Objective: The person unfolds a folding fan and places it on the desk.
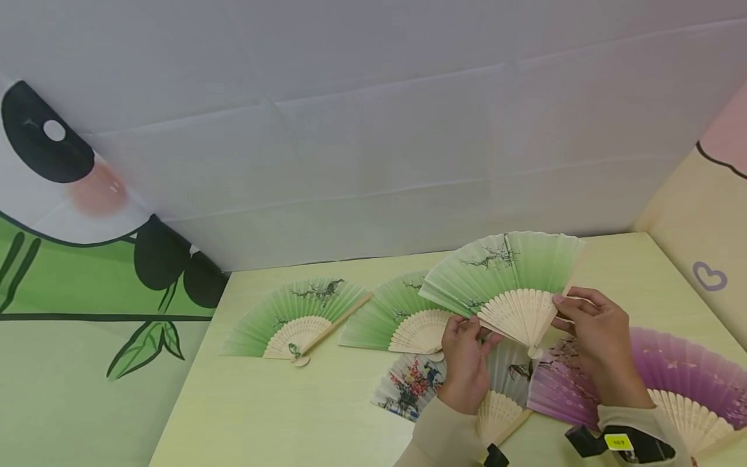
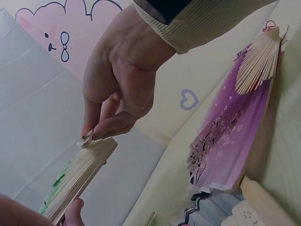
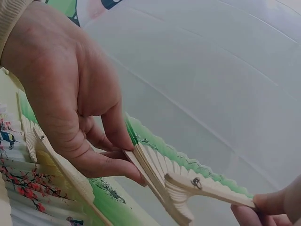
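A spread green folding fan (image 1: 537,259), with pale pierced ribs and a dark branch print, is held up by both hands. My left hand (image 1: 467,366) pinches its left outer stick between thumb and fingers. On the other side, my right hand (image 1: 604,344) pinches the right outer stick, above the pivot. In the right wrist view, the left hand (image 3: 70,94) grips one end stick and the right fingers (image 3: 277,205) the other. Partly behind the raised fan, a second green fan (image 1: 376,318) lies spread on the table.
Another green fan (image 1: 292,311) lies spread at the left of the table (image 1: 262,415). A white-grey fan (image 1: 408,383) with red blossoms sits under the left forearm. A purple fan (image 1: 688,363) lies beneath the right arm. Printed walls (image 1: 700,259) stand around the table.
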`<state>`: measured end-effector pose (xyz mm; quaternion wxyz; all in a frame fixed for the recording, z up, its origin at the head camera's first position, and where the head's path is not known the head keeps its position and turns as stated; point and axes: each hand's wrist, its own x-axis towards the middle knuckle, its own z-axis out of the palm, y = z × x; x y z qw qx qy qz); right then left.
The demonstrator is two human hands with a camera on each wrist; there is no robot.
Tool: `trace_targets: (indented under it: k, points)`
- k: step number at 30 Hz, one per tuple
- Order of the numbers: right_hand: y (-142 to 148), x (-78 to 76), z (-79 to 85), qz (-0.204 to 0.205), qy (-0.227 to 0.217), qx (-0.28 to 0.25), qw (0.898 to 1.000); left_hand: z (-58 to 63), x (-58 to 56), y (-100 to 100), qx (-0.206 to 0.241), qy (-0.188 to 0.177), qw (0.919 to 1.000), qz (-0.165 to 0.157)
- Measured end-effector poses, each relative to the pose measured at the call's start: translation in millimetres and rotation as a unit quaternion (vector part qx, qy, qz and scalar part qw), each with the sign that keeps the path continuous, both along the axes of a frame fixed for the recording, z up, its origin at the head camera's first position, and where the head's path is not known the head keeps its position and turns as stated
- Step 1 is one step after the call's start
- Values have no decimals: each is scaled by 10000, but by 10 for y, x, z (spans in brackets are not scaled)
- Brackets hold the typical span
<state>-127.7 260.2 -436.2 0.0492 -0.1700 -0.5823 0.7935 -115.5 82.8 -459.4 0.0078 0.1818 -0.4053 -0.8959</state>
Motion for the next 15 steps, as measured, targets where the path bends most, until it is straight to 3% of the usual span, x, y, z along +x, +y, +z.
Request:
trace_targets:
  k: [4,15]
  points:
    - [19,-15,12,-226,7,-482,9986,13,-23,21,96,-42,9999,128]
    - [134,-51,32,-808,-475,-1231,9880,76,-91,148,372,-319,9984,282]
